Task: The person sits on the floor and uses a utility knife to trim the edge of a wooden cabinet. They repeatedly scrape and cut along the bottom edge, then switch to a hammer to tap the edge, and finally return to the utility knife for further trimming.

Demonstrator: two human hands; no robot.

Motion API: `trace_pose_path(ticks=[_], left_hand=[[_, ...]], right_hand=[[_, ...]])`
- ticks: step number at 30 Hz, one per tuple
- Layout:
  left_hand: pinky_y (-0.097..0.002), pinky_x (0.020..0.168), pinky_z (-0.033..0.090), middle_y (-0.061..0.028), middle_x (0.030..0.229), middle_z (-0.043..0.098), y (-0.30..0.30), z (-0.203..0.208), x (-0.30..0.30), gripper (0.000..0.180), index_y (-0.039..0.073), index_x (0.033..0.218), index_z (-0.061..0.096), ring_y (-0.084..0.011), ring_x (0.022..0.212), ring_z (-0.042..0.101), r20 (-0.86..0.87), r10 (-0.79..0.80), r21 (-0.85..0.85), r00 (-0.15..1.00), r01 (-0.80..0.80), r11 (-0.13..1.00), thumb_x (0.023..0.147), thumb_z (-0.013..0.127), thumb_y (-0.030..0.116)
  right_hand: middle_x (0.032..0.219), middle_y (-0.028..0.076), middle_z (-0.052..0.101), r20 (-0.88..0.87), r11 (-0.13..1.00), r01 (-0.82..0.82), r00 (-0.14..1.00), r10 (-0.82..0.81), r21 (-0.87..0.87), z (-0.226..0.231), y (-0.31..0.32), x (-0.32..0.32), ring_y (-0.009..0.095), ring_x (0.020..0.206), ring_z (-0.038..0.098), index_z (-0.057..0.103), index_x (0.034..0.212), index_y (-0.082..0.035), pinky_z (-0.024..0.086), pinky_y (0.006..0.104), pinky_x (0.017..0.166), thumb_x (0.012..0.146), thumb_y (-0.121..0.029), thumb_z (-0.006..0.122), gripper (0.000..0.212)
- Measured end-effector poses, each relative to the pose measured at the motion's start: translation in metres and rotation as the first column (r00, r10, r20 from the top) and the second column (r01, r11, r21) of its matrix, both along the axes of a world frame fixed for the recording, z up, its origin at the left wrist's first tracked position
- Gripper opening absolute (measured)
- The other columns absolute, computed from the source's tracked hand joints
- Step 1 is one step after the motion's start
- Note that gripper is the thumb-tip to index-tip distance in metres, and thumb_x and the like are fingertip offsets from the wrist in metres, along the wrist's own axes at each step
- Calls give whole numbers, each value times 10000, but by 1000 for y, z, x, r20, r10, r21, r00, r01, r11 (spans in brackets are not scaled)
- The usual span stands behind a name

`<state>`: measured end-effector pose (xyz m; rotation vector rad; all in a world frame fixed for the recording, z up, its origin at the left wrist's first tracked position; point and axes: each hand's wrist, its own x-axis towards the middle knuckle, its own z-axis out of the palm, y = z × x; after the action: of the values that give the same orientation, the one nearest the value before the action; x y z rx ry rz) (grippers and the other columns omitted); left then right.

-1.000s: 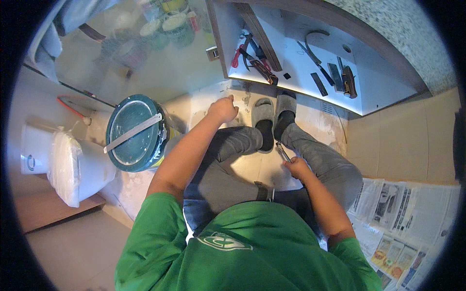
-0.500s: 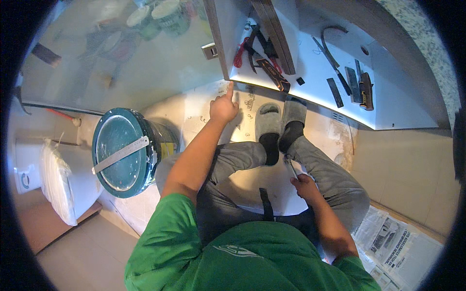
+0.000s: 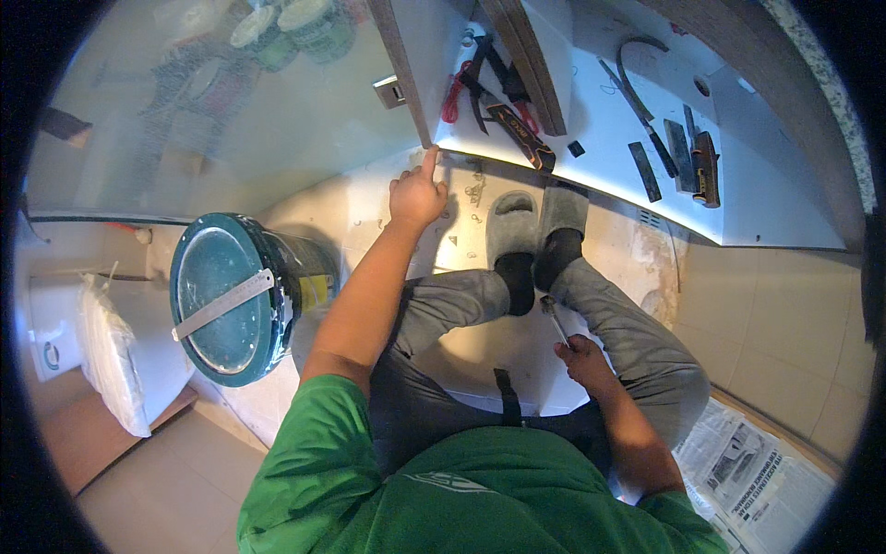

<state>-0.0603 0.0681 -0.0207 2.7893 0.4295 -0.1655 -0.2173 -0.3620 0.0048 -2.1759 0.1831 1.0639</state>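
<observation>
My left hand (image 3: 418, 196) reaches forward with its index finger stretched out. The fingertip touches the lower corner of an open cabinet door (image 3: 277, 120) with a glossy face; the other fingers look curled, and I see nothing held in them. Beside my right knee, my right hand (image 3: 586, 365) is closed around a slim tool with a silvery shaft (image 3: 556, 319) and a dark tip; its exact kind is unclear. A metal latch plate (image 3: 389, 91) sits on the door near its edge.
Inside the cabinet (image 3: 609, 138) lie pliers (image 3: 476, 85), a black-and-orange tool (image 3: 519, 135), a hacksaw-like curved tool (image 3: 637, 88) and dark flat pieces (image 3: 644, 172). A lidded bucket (image 3: 221, 342) carries a steel ruler (image 3: 224, 305) at left. Newspaper (image 3: 752, 471) covers floor at right.
The view has shifted slightly. My left index finger stays at the door's corner, and my right hand keeps the slim tool in about the same place.
</observation>
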Motion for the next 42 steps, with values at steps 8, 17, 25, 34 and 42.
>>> trace_pose_path(ticks=[8,17,25,34,42], left_hand=[[-541,895,515,-185,1154,702,-2,-3,-3,854,254,1637,195,-377,1040,687,61,-3,-91,998,9,996,903,629,288],[-523,819,532,-233,955,706,-33,-35,-18,261,56,1100,656,-432,897,681,264,-151,-365,953,243,899,960,606,271],[-502,725,519,-215,818,683,-46,-26,-18,441,23,852,650,-420,795,674,64,-291,-447,955,288,847,947,648,454],[-484,735,530,-212,841,697,-26,-45,-24,439,32,877,665,-396,811,683,-21,-189,-482,982,156,862,961,639,463],[-488,725,526,-212,833,692,-18,-56,-26,396,38,869,669,-405,789,673,32,-200,-468,979,191,863,974,640,419]], right_hand=[[669,61,540,10,995,64,998,-65,80,3,-5,0,165,623,543,629,890,-21,445,365,579,962,-279,683,273],[736,-5,577,518,987,85,843,-146,139,42,20,128,102,572,531,663,1092,-47,434,276,522,941,-82,633,158],[1159,301,685,745,916,-38,570,347,-399,-19,33,361,448,1059,677,709,1099,46,535,491,944,857,-152,582,338],[1197,265,640,639,813,66,655,402,-579,-34,74,416,426,1202,601,656,1149,52,537,486,982,922,-233,545,381],[1415,235,495,689,749,226,613,388,-623,-17,89,412,480,1290,494,570,1362,-65,488,543,1026,979,-397,542,507]])
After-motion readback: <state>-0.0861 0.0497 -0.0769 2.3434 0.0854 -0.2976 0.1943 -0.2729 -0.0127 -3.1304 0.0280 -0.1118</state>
